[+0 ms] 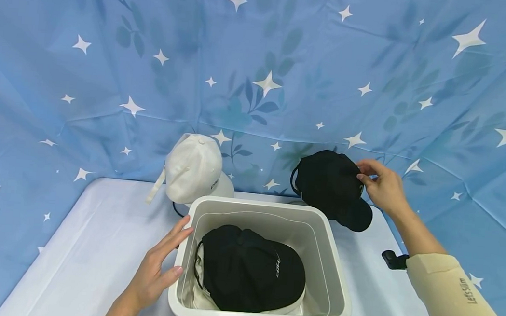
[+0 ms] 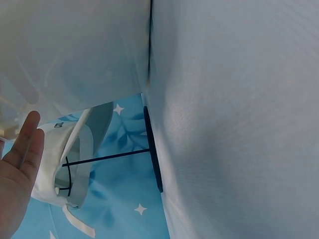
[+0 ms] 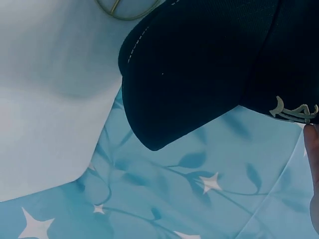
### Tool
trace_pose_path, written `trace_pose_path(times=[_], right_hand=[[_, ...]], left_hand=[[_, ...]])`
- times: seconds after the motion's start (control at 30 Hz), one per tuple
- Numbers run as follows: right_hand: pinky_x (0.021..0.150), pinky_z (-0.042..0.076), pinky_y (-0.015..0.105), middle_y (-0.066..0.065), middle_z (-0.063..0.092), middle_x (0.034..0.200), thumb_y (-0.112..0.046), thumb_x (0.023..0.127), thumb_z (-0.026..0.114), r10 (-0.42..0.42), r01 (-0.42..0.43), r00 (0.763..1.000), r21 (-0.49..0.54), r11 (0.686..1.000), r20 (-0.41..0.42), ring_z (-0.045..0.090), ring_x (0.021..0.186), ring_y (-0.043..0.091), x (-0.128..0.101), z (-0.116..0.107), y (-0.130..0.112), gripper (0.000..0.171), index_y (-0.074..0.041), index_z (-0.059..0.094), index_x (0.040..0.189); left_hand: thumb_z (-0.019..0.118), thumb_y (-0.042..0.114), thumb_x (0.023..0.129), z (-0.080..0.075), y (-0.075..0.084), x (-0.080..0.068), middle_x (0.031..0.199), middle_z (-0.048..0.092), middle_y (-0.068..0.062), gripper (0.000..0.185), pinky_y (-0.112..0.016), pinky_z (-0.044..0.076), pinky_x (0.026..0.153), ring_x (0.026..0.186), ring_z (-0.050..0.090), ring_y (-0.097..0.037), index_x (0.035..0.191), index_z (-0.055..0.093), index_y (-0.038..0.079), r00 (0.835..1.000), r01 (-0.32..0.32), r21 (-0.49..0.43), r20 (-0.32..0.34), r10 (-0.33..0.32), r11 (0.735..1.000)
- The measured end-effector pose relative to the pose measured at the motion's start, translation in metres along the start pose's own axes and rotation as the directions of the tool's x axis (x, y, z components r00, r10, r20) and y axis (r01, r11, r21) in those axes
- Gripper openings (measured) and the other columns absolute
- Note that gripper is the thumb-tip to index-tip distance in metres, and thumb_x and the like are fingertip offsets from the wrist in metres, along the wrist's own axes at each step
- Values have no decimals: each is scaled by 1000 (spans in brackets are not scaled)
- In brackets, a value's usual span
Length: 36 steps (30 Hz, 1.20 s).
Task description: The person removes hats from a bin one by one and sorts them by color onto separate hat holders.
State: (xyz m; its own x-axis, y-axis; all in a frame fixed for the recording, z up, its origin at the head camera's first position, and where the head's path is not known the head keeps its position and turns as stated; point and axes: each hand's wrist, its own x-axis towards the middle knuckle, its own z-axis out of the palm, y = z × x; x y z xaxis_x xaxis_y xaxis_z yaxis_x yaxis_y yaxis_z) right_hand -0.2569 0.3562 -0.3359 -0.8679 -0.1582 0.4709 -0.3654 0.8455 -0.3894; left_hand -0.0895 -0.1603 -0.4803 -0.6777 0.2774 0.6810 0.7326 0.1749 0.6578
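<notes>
A black baseball cap (image 1: pixel 329 187) sits on a stand at the back right, its brim pointing down and to the right. My right hand (image 1: pixel 383 185) reaches to the front of its crown, thumb and fingertips right at the edge. The right wrist view shows a fingertip at the metallic emblem (image 3: pixel 296 110). My left hand (image 1: pixel 155 263) lies along the left wall of a light grey plastic tub (image 1: pixel 342 299), fingers extended by the rim. Inside the tub, another black cap (image 1: pixel 246 269) with white lettering lies over a cream cap (image 1: pixel 199 292).
A white cap (image 1: pixel 193 169) with a hanging strap is at the back left, on a thin black stand (image 2: pixel 153 149). The white table (image 1: pixel 95 245) runs under everything, its right edge near my right arm. Behind hangs a blue star-patterned cloth (image 1: pixel 242 46).
</notes>
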Motion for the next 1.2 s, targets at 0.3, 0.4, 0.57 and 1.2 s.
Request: trace_pose_path(times=[0.3,0.4,0.57,1.2], right_hand=[[73,35,3,24,73,105,3,98,67,-1,1,1000,-5,1000,-10,69,97,41,-3,5,6,26,-1,67,124],[76,48,16,25,73,106,2,98,68,-10,10,1000,-17,1000,-6,70,98,43,-4,6,7,29,-1,68,127],[72,53,49,28,72,111,3,98,67,-40,40,999,-33,999,2,70,98,46,-6,8,10,34,0,68,132],[88,53,64,28,65,132,-7,105,57,40,-38,995,-26,999,96,63,112,46,-6,-9,-8,40,4,58,144]], left_hand=[[56,4,86,0,0,-1,164,34,-28,66,-23,32,116,155,33,-29,150,49,-8,1000,8,0,0,-8,1000],[56,5,86,-1,1,-1,164,34,-27,66,-22,33,115,155,33,-29,151,49,-7,1000,21,1,2,-21,1000],[56,5,86,-1,1,-1,165,34,-26,66,-22,32,116,155,33,-28,151,49,-7,1000,28,3,3,-28,1000],[57,6,86,-2,2,0,165,34,-24,67,-22,30,117,155,33,-28,151,49,-5,999,36,7,6,-36,999]])
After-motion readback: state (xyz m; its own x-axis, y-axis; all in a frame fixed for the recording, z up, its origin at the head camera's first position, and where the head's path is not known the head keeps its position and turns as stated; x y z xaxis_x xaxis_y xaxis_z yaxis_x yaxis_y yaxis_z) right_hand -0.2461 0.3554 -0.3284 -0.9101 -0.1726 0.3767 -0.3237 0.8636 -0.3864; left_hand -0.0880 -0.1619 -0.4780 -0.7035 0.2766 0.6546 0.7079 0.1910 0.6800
